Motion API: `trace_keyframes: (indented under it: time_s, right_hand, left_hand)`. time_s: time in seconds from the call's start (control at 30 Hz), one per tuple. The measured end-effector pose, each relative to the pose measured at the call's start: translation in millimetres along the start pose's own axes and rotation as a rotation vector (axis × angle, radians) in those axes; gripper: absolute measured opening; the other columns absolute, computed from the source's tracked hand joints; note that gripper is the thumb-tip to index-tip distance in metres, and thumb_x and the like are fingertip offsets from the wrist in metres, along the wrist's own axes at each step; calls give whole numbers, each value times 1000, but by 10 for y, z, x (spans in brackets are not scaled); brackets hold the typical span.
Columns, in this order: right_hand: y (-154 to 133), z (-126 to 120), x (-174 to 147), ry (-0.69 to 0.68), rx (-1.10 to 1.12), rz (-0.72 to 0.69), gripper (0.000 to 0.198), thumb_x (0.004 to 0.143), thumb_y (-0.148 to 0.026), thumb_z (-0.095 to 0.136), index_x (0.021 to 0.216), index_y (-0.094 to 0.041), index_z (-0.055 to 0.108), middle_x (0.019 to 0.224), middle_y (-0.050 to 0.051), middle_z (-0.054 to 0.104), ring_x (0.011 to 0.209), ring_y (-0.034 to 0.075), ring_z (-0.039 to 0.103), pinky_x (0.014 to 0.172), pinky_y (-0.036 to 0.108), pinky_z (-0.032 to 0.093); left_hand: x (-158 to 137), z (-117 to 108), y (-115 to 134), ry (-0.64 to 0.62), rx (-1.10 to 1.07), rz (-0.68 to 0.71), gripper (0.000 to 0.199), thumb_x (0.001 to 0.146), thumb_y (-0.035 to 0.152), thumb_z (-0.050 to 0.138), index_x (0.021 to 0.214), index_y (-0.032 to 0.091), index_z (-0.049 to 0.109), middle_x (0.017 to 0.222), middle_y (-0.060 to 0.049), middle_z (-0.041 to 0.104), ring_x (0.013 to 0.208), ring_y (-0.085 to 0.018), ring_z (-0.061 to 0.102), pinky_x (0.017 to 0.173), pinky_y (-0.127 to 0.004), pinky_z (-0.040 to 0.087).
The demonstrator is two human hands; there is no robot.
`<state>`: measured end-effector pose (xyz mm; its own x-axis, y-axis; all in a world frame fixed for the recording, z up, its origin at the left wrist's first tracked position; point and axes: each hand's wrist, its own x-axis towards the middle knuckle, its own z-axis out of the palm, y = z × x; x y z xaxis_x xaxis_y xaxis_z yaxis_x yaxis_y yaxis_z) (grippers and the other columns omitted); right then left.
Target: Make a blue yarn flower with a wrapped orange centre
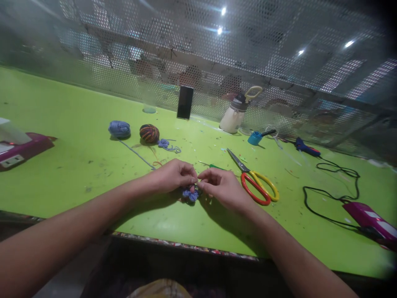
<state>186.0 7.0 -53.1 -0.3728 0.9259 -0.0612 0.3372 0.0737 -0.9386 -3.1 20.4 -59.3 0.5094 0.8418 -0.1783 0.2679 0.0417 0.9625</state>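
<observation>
A small blue crocheted piece [190,194] hangs just above the table's front part, below my fingertips. My left hand [175,176] is closed on it, with thumb and forefinger pinched at its upper edge. Fingertips of my right hand [221,186] meet the left ones there, pinched too; what lies between them is too small to make out. A thin crochet hook with a green handle [216,167] lies behind my right hand, partly hidden by it. Scissors [248,170] with one red and one yellow handle rest just right of that hand.
Behind my left hand lie a blue yarn ball [119,129], a multicoloured yarn ball [149,133] and a blue crocheted scrap [164,143]. A phone [185,102] and bottle [233,118] stand by the mesh screen. A glue gun [307,147] and power strip [370,221] are right.
</observation>
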Motion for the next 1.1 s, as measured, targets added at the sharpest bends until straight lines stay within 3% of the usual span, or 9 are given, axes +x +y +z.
trace_keyframes:
  time_s: [0.2,0.43,0.7,0.83,0.9,1.0,1.1]
  right_hand:
    - [7,55,2,-76,13,69,10,75,-21,72,77,-11,71,65,5,68,56,13,56,54,27,41]
    - [-3,114,-43,50,-301,-123,12,77,-9,64,72,-12,74,67,6,71,60,14,56,58,28,40]
    - [40,105,-14,34,-66,-32,12,79,-16,63,69,-13,69,68,6,69,59,13,56,59,29,43]
    - [77,104,-1,61,45,7,13,75,-21,68,65,-14,66,61,2,61,56,11,49,54,26,38]
    - [97,103,8,66,78,25,14,74,-23,68,65,-14,65,57,0,57,51,10,44,49,24,33]
    - [117,99,20,64,88,43,14,76,-24,65,66,-14,64,53,-2,53,46,8,38,45,23,27]
    - [117,94,24,64,85,55,15,77,-23,64,66,-14,63,53,-3,51,47,8,38,45,23,27]
  left_hand:
    - [41,-21,-49,41,-4,35,21,78,28,70,83,17,54,53,3,62,42,-11,54,42,-21,38]
    - [3,12,27,101,15,-53,35,69,37,80,79,18,53,52,3,62,42,-12,54,42,-23,39]
    - [-30,-53,115,88,-32,-47,33,84,49,61,87,18,51,69,-7,70,61,-16,62,56,-28,41]
    - [-11,-80,39,19,-56,-43,36,71,30,74,92,19,47,73,-5,69,60,-16,60,56,-28,41]
    - [8,-65,-6,15,-44,15,33,70,22,72,89,20,46,70,-2,67,60,-15,60,56,-28,42]
    - [22,-19,-29,101,102,110,20,72,18,68,86,18,54,64,0,61,59,-15,56,56,-27,40]
    - [6,23,0,173,297,141,17,77,20,63,92,16,68,73,-5,68,66,-18,59,62,-31,42]
